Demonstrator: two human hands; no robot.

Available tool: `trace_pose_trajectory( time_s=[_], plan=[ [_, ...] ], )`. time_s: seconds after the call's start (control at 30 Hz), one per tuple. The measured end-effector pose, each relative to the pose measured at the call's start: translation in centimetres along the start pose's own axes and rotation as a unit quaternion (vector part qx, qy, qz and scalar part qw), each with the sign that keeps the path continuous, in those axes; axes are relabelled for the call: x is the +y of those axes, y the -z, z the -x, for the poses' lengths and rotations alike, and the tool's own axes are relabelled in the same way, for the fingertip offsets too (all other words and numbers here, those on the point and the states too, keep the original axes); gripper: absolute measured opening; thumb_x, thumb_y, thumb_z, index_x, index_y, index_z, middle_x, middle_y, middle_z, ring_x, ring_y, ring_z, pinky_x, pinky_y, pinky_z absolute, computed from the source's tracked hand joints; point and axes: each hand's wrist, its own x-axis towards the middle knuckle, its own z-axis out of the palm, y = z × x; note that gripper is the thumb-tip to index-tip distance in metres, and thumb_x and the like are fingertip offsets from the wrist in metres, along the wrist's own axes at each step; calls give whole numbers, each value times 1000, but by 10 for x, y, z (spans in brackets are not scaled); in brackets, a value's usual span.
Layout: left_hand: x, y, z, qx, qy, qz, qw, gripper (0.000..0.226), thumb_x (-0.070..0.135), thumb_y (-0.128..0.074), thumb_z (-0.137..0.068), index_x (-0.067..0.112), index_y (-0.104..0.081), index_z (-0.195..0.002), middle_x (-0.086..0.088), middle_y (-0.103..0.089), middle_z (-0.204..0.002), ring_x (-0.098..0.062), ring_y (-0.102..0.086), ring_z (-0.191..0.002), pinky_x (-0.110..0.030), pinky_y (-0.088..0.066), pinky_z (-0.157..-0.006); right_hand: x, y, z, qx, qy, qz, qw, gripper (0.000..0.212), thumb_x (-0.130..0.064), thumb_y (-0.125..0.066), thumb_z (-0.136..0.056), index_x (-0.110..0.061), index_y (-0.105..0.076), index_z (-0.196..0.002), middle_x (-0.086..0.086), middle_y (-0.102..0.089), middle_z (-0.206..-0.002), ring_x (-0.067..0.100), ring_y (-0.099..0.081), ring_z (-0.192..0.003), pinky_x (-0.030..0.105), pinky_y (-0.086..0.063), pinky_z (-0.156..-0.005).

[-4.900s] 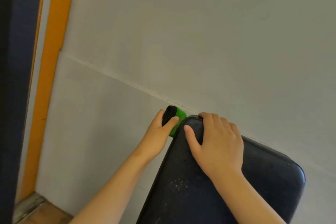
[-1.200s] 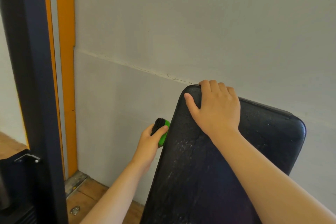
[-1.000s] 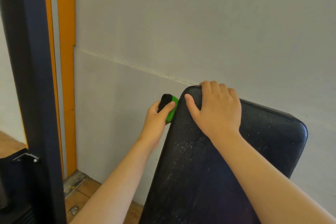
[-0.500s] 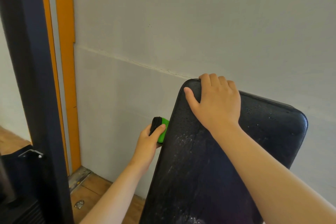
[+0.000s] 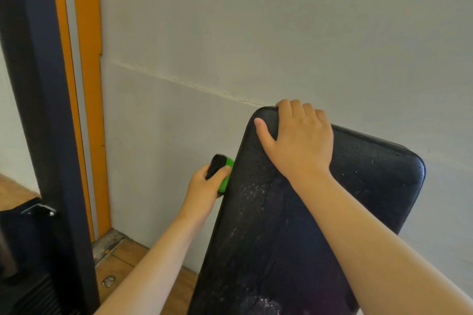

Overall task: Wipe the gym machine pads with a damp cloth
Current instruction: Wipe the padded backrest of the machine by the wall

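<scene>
Left hand [image 5: 204,188] pinching a small, soft, folded green-and-black cloth [image 5: 223,174] against the left edge of the tilted black vinyl machine pad [image 5: 266,233], whose firm, wet, probably slippery top corner the right hand [image 5: 299,147] clasps, fingers curled over, to steady it.

Black pad [image 5: 256,250] tilted upright, wet-speckled, green-and-black cloth [image 5: 223,185] against its left edge
</scene>
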Motion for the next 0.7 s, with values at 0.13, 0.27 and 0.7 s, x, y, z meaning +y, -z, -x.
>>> trace_pose_trajectory(
  time_s=[0.13,0.27,0.7],
  plan=[
    [-44,19,24,17,60,-11,998,7,22,-59,-93,25,-62,-98,-7,-69,-98,-24,-65,-96,-41,-53,-90,1,-1,0,7,-1,0,1000,56,-58,-27,-93,-10,-58,-97,5,-59,-84,25,-53,-76,38,-39,-72],
    [-56,25,31,26,84,-19,996,10,23,-59,-93,20,-64,-102,-8,-69,-96,-25,-65,-96,-40,-51,-91,2,-1,0,-5,0,4,1000,57,-58,-28,-93,-10,-58,-100,5,-59,-87,26,-54,-78,38,-39,-74],
    [-14,11,20,-21,19,13,1000,19,20,-55,-96,13,-65,-111,-10,-70,-105,-21,-67,-98,-29,-57,-82,-3,34,100,-63,157,-44,985,70,-49,-52,-89,-6,-40,-142,12,-33,-153,26,-22,-145,44,-9,-120]
  ],
)
